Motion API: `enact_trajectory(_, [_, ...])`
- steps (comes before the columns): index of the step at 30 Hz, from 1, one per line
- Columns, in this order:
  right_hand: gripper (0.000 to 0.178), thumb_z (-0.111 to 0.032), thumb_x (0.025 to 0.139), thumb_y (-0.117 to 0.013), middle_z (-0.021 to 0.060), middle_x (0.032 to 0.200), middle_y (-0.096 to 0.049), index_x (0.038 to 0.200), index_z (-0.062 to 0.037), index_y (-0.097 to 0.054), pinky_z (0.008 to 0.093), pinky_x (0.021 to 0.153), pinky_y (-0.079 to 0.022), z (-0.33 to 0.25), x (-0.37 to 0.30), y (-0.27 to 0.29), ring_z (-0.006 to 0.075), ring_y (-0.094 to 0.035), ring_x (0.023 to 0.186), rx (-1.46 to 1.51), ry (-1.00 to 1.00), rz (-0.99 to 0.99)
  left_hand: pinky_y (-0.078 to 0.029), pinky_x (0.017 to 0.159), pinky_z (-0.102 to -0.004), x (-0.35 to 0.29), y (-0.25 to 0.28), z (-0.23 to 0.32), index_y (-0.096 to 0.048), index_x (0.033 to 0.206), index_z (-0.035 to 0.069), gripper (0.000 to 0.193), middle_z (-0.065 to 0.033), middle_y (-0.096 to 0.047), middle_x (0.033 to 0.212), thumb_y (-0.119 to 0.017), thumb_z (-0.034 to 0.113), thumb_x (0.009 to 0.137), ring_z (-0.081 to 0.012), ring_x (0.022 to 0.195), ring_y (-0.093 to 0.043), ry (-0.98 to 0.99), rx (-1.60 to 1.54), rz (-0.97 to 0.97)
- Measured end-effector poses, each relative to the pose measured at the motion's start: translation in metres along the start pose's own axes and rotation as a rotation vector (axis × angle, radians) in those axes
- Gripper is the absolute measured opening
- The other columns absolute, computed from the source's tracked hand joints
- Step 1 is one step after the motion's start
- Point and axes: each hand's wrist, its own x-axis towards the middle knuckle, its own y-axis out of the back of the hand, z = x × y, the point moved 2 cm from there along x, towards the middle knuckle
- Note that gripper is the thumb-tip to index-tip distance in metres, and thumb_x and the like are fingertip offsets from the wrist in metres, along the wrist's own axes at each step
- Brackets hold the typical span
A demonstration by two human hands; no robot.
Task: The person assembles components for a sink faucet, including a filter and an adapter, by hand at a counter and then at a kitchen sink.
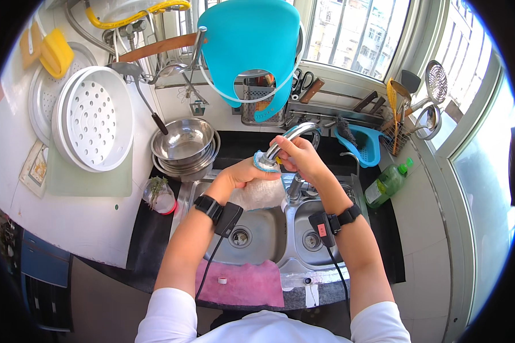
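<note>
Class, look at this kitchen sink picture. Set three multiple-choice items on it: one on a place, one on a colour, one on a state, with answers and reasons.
1. Where is the green bottle?
A. on the counter right of the sink
B. in the left basin
C. on the window sill

2. What colour is the cloth over the sink's front edge?
A. yellow
B. pink
C. white

3. What is the right hand doing?
A. hanging free
B. gripping the faucet spout
C. holding a knife

Answers: A, it lies beside the right basin; B, the cloth is plainly pink; B, its fingers wrap the chrome spout.
</note>
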Motion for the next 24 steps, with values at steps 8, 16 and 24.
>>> enact_trajectory(8, [0.032,-0.034,0.092,-0.057,-0.0053,0.063,-0.043,0.097,-0.0028,-0.060,0.0200,0.043,-0.025,0.008,-0.004,0.004,0.0036,-0.035,0.049,-0.014,-0.025,0.049,-0.042,0.064,-0.0267,0.001,-0.026,-0.022,-0.061,0.089,0.002,0.020,-0.0002,-0.059,0.079,-0.069,0.005,0.070,-0.0092,0.073,-0.054,-0.128,0.294,0.476])
enact_trajectory(16, [0.031,-0.036,0.091,-0.057,-0.0058,0.064,-0.045,0.094,-0.0051,-0.060,0.0191,0.043,-0.025,0.009,-0.013,0.000,0.0030,-0.038,0.050,0.002,-0.003,0.088,-0.046,0.061,-0.0372,0.001,-0.049,-0.022,-0.065,0.082,0.001,0.016,-0.0159,-0.066,0.072,-0.062,0.014,0.074,-0.0285,0.070,-0.065,-0.197,0.611,0.907])
enact_trajectory(24, [0.036,-0.038,0.090,-0.060,-0.0046,0.064,-0.047,0.093,-0.0024,-0.060,0.0199,0.044,-0.026,0.005,-0.016,-0.001,0.0040,-0.038,0.050,-0.070,0.002,0.107,-0.047,0.063,-0.0401,0.003,-0.059,-0.020,-0.064,0.085,0.002,0.026,-0.0184,-0.065,0.074,-0.066,0.026,0.075,-0.0365,0.074,-0.063,-0.126,0.760,1.073])
